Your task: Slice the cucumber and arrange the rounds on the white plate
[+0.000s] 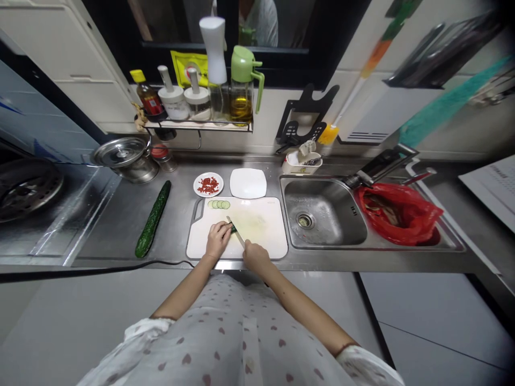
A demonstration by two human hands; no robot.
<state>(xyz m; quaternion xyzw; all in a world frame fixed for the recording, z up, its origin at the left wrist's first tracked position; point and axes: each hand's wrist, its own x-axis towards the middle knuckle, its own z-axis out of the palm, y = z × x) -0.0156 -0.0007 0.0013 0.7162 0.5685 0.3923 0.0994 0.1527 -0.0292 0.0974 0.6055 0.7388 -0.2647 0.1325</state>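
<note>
Head view: on the white board at the middle of the bench, the left hand lies curled over a short green cucumber piece, its grip clenched down on that piece to pin it. The right hand, at the board's near edge, has its grip closed round the handle of a knife, whose blade slants up and left so that its tip meets the piece just beside the left fingertips. Judging from how things lie, the cutting is well begun but far from finished: a short row of slices sits at the board's far left corner, only a stub seems to be left under the hand, and a whole cucumber lies uncut on the bench well left of the board. Behind the board stand a small plate of red bits and an empty white plate. The sink lies just right of the board, with a red bag beyond it.
</note>
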